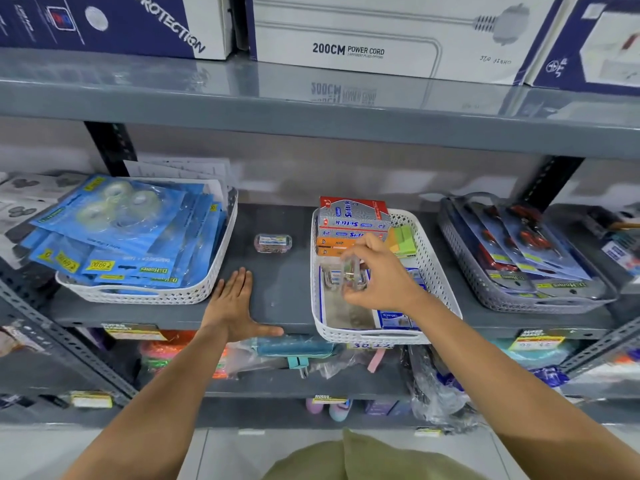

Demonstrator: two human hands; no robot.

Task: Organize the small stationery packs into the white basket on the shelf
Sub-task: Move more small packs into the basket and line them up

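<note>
A white perforated basket (437,271) stands in the middle of the grey shelf (277,292). My right hand (379,275) hovers over its centre, fingers closed on a small clear stationery pack (351,273). More clear packs (332,277) lie inside the basket, beside stacked boxes (349,220) and green and yellow sticky notes (403,242). One small clear pack (273,243) lies alone on the shelf, left of the basket. My left hand (235,304) rests flat on the shelf's front edge, fingers spread, holding nothing.
A white basket of blue tape packs (117,237) stands at the left. A grey basket of carded tools (519,258) sits at the right. Boxes (381,36) fill the shelf above. Lower shelves hold bagged goods (294,355).
</note>
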